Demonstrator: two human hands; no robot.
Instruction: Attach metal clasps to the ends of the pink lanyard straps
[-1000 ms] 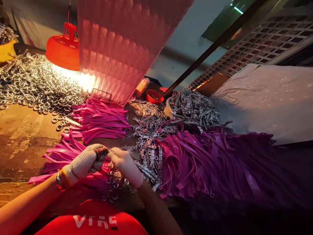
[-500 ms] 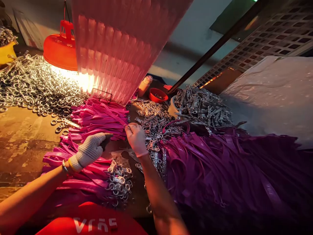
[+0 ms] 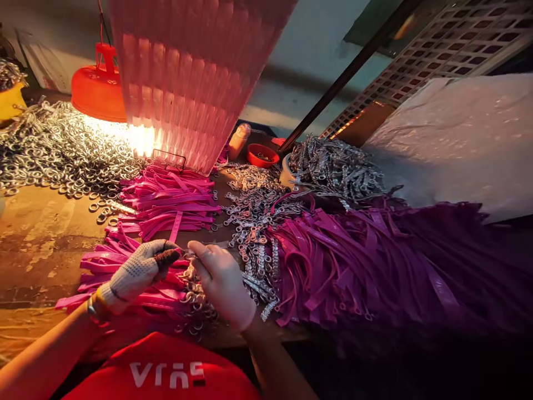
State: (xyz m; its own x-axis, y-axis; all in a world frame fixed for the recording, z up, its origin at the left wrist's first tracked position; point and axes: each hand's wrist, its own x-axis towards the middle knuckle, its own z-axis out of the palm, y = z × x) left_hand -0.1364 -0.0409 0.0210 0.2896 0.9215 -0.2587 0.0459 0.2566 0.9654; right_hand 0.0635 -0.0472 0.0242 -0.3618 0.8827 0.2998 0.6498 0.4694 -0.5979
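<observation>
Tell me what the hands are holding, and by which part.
The left hand appears to pinch a pink strap by its near end. Whatever the right hand grips right beside it is too small to tell.

Main light's your red lamp (image 3: 99,94), far L: warm, underside blown out, hard glare on metal links (image 3: 62,147) below & thru lower L of corrugated sheet (image 3: 175,94). Your L hand (image 3: 139,271) lit warm, R hand (image 3: 225,283) paler; fine detail b/w them too soft to read. Purple straps (image 3: 316,266) fade to near-black, near R. Far wall (image 3: 308,50) dim, cool. You've got wide-angle stretch twd edges.
</observation>
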